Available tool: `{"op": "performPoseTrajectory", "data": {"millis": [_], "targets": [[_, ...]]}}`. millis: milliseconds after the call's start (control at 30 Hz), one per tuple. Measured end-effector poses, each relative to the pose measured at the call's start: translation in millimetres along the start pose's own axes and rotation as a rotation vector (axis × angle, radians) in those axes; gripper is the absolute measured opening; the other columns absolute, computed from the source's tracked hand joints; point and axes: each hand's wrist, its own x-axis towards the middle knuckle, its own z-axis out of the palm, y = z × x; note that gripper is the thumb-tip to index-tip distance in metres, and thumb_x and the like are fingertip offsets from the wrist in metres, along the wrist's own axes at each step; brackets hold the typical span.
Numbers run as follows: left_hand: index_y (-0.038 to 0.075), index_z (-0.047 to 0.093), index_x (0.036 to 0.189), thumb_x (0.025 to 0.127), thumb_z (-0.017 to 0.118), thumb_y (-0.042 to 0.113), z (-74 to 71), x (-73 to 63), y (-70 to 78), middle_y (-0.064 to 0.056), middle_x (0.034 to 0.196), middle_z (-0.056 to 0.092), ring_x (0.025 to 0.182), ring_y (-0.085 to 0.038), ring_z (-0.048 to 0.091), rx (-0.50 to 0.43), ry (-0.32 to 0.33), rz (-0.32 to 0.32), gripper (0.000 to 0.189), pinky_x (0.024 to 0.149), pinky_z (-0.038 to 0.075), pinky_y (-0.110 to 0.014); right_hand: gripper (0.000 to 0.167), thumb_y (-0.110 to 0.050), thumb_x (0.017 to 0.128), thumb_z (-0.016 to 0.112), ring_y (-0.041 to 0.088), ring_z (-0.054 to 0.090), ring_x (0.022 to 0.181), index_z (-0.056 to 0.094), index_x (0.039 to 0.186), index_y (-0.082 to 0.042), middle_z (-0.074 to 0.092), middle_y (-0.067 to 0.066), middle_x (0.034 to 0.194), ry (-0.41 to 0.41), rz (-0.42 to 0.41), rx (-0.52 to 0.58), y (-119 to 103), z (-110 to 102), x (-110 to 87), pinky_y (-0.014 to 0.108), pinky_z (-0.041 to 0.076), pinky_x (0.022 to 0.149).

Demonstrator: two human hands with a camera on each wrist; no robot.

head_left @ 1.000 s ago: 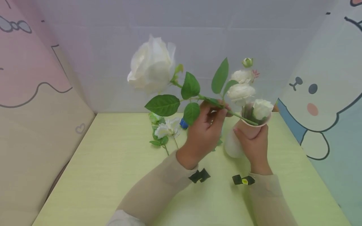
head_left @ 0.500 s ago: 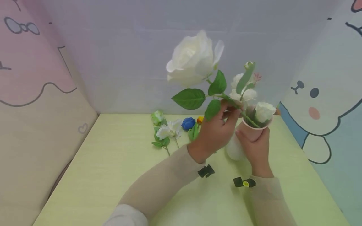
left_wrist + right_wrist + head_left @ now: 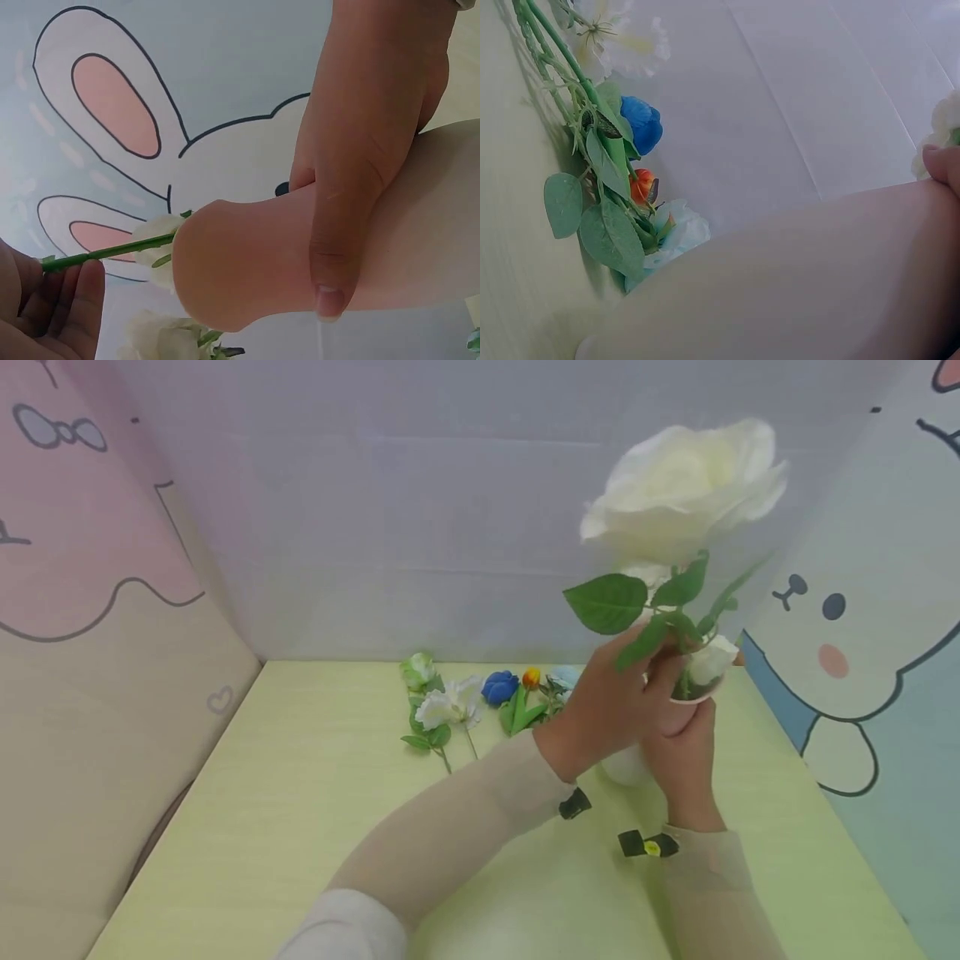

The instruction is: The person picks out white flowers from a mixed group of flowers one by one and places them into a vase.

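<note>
A large white rose [image 3: 686, 485] with green leaves rises above the vase in the head view. My left hand [image 3: 607, 702] pinches its stem; the left wrist view shows that green stem [image 3: 120, 250] running from the fingers to the vase's mouth. The vase [image 3: 247, 262], pink at the neck and paler below, leans in my right hand [image 3: 686, 768]. My right thumb lies across its neck in the left wrist view. A smaller white flower [image 3: 712, 660] stands in the mouth, and other white blooms are partly hidden behind the rose.
Several loose flowers lie towards the back of the pale yellow table [image 3: 262, 818]: a green-white one [image 3: 418, 671], a white one [image 3: 450, 703], a blue one [image 3: 500, 687], an orange one [image 3: 531, 677] and a light blue one [image 3: 564, 677]. Cartoon-printed walls enclose both sides.
My left hand has carried the rose rightward to the vase, and the bloom now stands more upright over it. My right hand holds the vase in nearly the same place.
</note>
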Motion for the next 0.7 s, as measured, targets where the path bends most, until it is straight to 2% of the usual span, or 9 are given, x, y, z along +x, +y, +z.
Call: {"op": "performPoseTrajectory", "data": {"millis": [33, 100, 200, 267, 367, 467, 600, 700], "targets": [[0.004, 0.059, 0.113, 0.105, 0.051, 0.006, 2.1, 0.5, -0.3, -0.004, 0.095, 0.060, 0.068, -0.009, 0.049, 0.017, -0.015, -0.013, 0.011, 0.065, 0.041, -0.014, 0.080, -0.012, 0.085, 0.077, 0.014, 0.048, 0.125, 0.035, 0.153, -0.017, 0.049, 0.001, 0.143, -0.006, -0.018, 0.017, -0.6, 0.2, 0.0, 0.029, 0.040, 0.103], [0.007, 0.058, 0.116, 0.106, 0.052, 0.010, 6.3, 0.8, -1.1, -0.005, 0.097, 0.062, 0.065, -0.010, 0.049, 0.026, -0.048, -0.053, 0.012, 0.062, 0.040, -0.016, 0.075, -0.006, 0.084, 0.076, 0.015, 0.051, 0.121, 0.040, 0.149, -0.014, 0.053, 0.002, 0.138, -0.022, -0.083, 0.074, -6.8, 0.8, -0.1, 0.028, 0.041, 0.100], [0.008, 0.055, 0.127, 0.107, 0.054, 0.014, 12.0, 1.7, -2.2, -0.007, 0.104, 0.065, 0.073, -0.010, 0.057, 0.067, -0.105, -0.101, 0.021, 0.066, 0.044, -0.016, 0.066, 0.003, 0.080, 0.073, 0.016, 0.054, 0.112, 0.050, 0.141, -0.009, 0.060, 0.003, 0.126, -0.044, -0.170, 0.144, -17.5, 1.3, -0.4, 0.025, 0.043, 0.096], [0.010, 0.054, 0.131, 0.107, 0.054, 0.015, 15.0, 3.3, -2.8, -0.006, 0.109, 0.065, 0.082, -0.010, 0.060, 0.081, -0.143, -0.125, 0.025, 0.073, 0.047, -0.016, 0.053, 0.007, 0.080, 0.070, 0.017, 0.057, 0.101, 0.057, 0.130, -0.004, 0.064, 0.005, 0.112, -0.058, -0.210, 0.156, -24.1, 2.0, 0.6, 0.026, 0.046, 0.089], [0.010, 0.056, 0.130, 0.107, 0.056, 0.016, 19.4, 6.4, -3.7, -0.002, 0.104, 0.065, 0.086, -0.008, 0.061, 0.109, -0.179, -0.120, 0.024, 0.075, 0.047, -0.016, 0.038, 0.008, 0.082, 0.068, 0.016, 0.057, 0.088, 0.059, 0.118, -0.001, 0.064, 0.004, 0.098, -0.056, -0.226, 0.078, -25.0, 3.1, 2.0, 0.025, 0.046, 0.080], [0.014, 0.059, 0.130, 0.107, 0.055, 0.020, 22.8, 9.6, -3.5, 0.004, 0.099, 0.063, 0.086, -0.003, 0.060, 0.115, -0.222, -0.153, 0.024, 0.076, 0.047, -0.014, 0.030, 0.006, 0.085, 0.067, 0.016, 0.055, 0.082, 0.058, 0.113, 0.000, 0.062, 0.004, 0.093, -0.046, -0.238, -0.011, -24.0, 3.3, 2.7, 0.025, 0.044, 0.075], [0.018, 0.058, 0.133, 0.108, 0.055, 0.026, 24.9, 15.0, -2.4, 0.008, 0.104, 0.062, 0.092, -0.001, 0.059, 0.143, -0.283, -0.219, 0.027, 0.083, 0.046, -0.013, 0.037, 0.003, 0.086, 0.069, 0.012, 0.054, 0.088, 0.054, 0.120, -0.001, 0.060, 0.001, 0.101, -0.026, -0.229, -0.061, -22.6, 2.0, 1.8, 0.024, 0.042, 0.077], [0.019, 0.057, 0.136, 0.108, 0.054, 0.026, 26.1, 20.2, -2.8, 0.009, 0.109, 0.062, 0.095, -0.001, 0.058, 0.170, -0.312, -0.238, 0.030, 0.085, 0.045, -0.014, 0.035, 0.002, 0.087, 0.069, 0.013, 0.055, 0.088, 0.055, 0.119, 0.000, 0.061, 0.002, 0.100, -0.039, -0.249, -0.028, -23.2, 1.8, 4.5, 0.024, 0.043, 0.077]]}}
